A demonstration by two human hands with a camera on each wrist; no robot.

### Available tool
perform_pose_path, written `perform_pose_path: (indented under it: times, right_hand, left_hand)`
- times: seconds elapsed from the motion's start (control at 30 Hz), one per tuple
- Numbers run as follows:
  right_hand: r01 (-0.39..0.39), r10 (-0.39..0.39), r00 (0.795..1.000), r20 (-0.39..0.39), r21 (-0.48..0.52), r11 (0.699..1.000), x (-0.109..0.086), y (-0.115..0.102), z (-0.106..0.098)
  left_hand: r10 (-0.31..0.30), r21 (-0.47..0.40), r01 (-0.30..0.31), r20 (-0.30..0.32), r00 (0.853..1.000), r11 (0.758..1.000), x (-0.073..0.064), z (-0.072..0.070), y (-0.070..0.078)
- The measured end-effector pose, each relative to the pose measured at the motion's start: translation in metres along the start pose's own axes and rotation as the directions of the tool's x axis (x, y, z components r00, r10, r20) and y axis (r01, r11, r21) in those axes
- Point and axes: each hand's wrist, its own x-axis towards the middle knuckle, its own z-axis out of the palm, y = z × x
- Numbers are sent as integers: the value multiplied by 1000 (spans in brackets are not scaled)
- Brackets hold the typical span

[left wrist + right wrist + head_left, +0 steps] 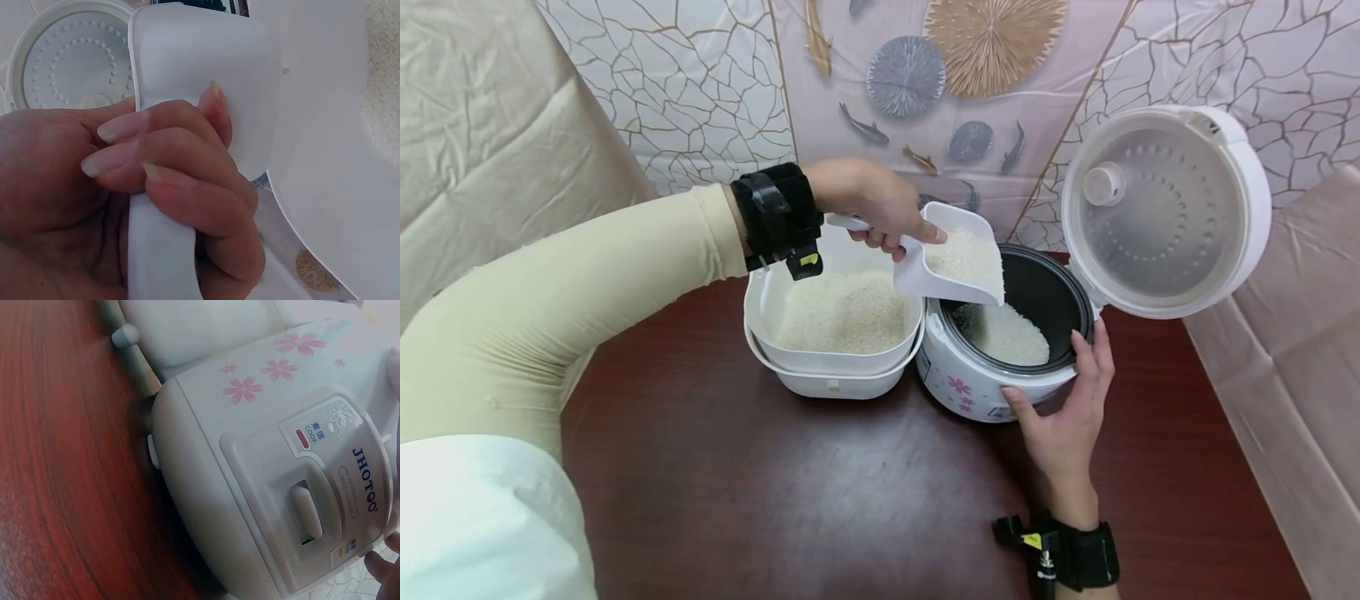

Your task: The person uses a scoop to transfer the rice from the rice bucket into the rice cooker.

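Observation:
My left hand grips the handle of a white scoop, its fingers curled round it in the left wrist view. White rice fills the scoop, which hangs over the near-left rim of an open rice cooker. Inside the cooker's dark inner pot lies a heap of rice. My right hand rests against the cooker's right side, with the thumb at the front and straight fingers spread along the rim. In the right wrist view only a few fingertips show at the edge.
Left of the cooker stands a white rice bin with rice in it. The cooker's lid is raised at the back right. A patterned cloth hangs behind the dark red wooden table.

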Motion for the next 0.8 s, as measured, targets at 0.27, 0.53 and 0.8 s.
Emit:
perform_pose_path:
  times: [0.27,0.53,0.8]
  right_hand:
    - [-3,3,1000,1,0,1000,0,0,-1]
    - [-7,7,1000,4,0,1000,0,-1,-1]
    - [-2,2,1000,3,3,1000,1,-1,-1]
  left_hand:
    - [-19,57,18,13,1000,998,0,-2,5]
    - [-27,55,26,16,1000,998,1,-2,9]
    - [-40,100,38,13,999,994,0,-4,13]
